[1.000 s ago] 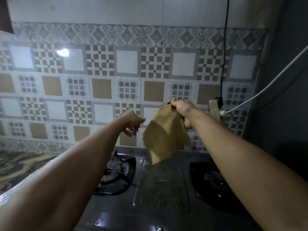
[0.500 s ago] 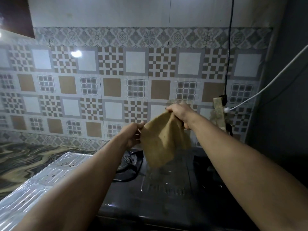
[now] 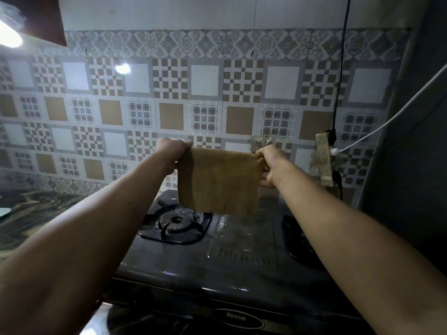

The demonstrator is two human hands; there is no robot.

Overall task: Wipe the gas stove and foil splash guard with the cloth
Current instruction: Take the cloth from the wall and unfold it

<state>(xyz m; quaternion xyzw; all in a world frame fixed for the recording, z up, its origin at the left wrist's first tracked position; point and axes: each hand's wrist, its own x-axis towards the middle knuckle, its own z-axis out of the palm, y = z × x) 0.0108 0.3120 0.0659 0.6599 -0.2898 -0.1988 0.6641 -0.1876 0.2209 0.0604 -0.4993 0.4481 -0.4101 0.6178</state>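
Observation:
A tan cloth [image 3: 219, 181] hangs spread flat in the air above the black gas stove [image 3: 217, 259]. My left hand [image 3: 173, 151] pinches its upper left corner and my right hand [image 3: 271, 166] grips its upper right corner. Below the cloth lies the stove's left burner [image 3: 176, 221]; the right burner [image 3: 300, 243] is partly behind my right forearm. A shiny foil strip [image 3: 96, 320] shows at the stove's lower left, mostly hidden by my left arm.
A patterned tile wall [image 3: 205, 105] rises behind the stove. A black cable [image 3: 341, 68] and a white cable [image 3: 391, 117] meet at a taped fitting [image 3: 324, 160] on the right. A dark wall [image 3: 416, 165] closes the right side. Marbled countertop [image 3: 31, 211] lies to the left.
My left hand took the cloth's other corner and both hands moved apart, stretching the bunched cloth out flat. The view shifted right and lower over the stove.

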